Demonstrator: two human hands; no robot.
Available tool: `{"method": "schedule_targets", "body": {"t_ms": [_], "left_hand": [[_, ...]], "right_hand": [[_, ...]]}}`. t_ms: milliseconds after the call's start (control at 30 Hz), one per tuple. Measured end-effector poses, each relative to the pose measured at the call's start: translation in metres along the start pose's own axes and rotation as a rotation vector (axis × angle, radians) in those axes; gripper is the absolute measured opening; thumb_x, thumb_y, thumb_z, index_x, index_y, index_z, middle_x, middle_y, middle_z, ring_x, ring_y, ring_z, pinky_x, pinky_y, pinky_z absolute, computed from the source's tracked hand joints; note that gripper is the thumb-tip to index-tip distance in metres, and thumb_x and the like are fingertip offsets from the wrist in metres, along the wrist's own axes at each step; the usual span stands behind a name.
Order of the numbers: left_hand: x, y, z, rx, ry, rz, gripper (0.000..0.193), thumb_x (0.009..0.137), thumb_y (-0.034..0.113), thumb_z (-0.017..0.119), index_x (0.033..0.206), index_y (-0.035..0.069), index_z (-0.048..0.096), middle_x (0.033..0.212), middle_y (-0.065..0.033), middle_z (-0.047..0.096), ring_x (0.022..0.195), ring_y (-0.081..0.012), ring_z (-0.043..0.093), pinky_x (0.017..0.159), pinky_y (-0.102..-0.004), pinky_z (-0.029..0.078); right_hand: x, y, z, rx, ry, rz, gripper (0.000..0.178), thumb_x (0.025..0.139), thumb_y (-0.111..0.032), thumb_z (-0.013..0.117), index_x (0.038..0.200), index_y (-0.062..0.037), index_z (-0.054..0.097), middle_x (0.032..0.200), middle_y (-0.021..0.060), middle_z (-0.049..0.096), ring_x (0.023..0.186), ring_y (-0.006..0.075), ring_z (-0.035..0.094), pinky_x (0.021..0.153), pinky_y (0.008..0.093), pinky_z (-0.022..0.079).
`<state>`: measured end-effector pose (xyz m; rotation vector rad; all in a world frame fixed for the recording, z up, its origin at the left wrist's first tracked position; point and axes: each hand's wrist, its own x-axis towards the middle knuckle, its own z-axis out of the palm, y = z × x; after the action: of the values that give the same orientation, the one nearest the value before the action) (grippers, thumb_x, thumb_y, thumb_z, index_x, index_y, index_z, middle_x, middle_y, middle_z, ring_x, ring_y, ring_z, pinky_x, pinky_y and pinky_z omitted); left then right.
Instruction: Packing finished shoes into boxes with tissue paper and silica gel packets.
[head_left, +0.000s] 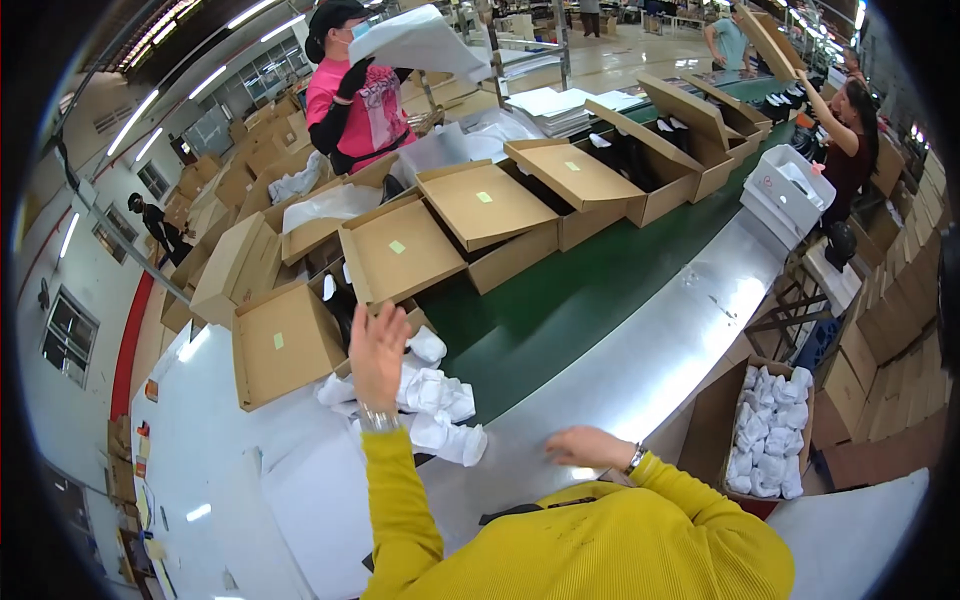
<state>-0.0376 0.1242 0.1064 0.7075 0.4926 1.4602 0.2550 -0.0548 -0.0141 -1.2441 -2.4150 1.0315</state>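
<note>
My left hand (pixel 378 352) is raised with its fingers stretched up, beside an open cardboard shoebox lid (pixel 290 345) and in front of a box with black shoes (pixel 341 305) in it. Just right of my left wrist lie several white paper-wrapped bundles (pixel 440 400) on the white table. Over the metal ledge (pixel 640 360) hovers my right hand (pixel 588 448), its fingers loosely bent and nothing visible in them. Several more open shoeboxes (pixel 490 205) with tilted lids stand in a row along the green conveyor belt (pixel 540 320).
An open carton (pixel 715 425) of white paper bundles stands at my right. White plastic bins (pixel 785 195) rest on the ledge. A person in pink (pixel 350 115) across the belt holds white paper sheets. Another person (pixel 845 140) at far right lifts a box lid. Stacked cartons line both sides.
</note>
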Motion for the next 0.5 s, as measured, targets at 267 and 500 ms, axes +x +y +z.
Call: {"method": "schedule_targets", "body": {"t_ms": [267, 500], "left_hand": [[0.097, 0.085, -0.017, -0.077, 0.117, 0.044, 0.109, 0.074, 0.06, 0.064, 0.144, 0.017, -0.007, 0.137, -0.0271, 0.028, 0.122, -0.0426, 0.036, 0.101, -0.0519, 0.032], [0.131, 0.168, -0.055, -0.103, 0.165, 0.166, 0.123, 0.064, 0.076, 0.058, 0.14, 0.024, -0.024, 0.144, -0.0293, 0.011, 0.128, -0.0505, 0.024, 0.102, -0.0608, 0.025]], "right_hand": [[0.037, 0.026, -0.097, 0.76, 0.434, 0.073, 0.025, 0.088, -0.024, 0.059, 0.101, -0.0034, 0.062, 0.088, 0.0085, 0.065, 0.081, 0.0195, 0.062, 0.071, 0.0321, 0.052], [0.137, 0.066, -0.206, 1.736, 0.812, 0.072, 0.092, 0.077, -0.069, 0.051, 0.14, -0.0098, 0.02, 0.127, 0.0247, 0.04, 0.111, 0.0365, 0.049, 0.086, 0.0538, 0.046]]}}
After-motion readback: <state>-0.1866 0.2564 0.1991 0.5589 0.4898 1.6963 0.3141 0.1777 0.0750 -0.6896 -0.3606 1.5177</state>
